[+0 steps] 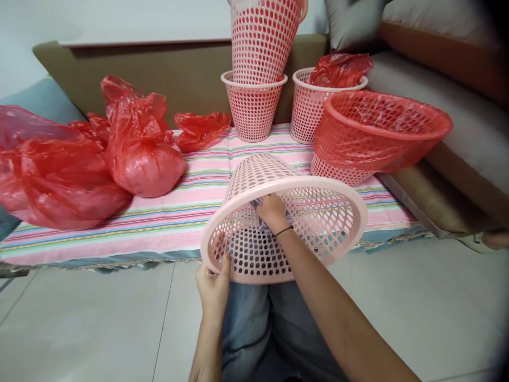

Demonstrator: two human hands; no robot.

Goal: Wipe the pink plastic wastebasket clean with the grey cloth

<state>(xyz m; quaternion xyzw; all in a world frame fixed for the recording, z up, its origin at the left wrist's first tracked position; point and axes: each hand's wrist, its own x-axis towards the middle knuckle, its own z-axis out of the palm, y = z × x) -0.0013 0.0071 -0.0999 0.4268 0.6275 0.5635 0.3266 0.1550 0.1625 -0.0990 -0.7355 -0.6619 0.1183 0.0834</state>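
Note:
A pale pink perforated plastic basket (258,187) lies tilted over my knees, its wide mouth facing me. Gripping its rim at the lower left is my left hand (213,284), with the thumb inside and the fingers partly hidden behind the wall. My right hand (273,211) reaches in through the mouth and presses a bunched greyish-purple cloth (289,218) against the inner wall. Part of that cloth is covered by the hand. A dark band circles the right wrist.
Full red plastic bags (151,164) sit at left on the striped cover (167,215). Behind stand stacked pink baskets (254,106) and another basket (304,114) with a red bag. A red-lined basket (350,140) is close on the right, beside grey cushions (429,90).

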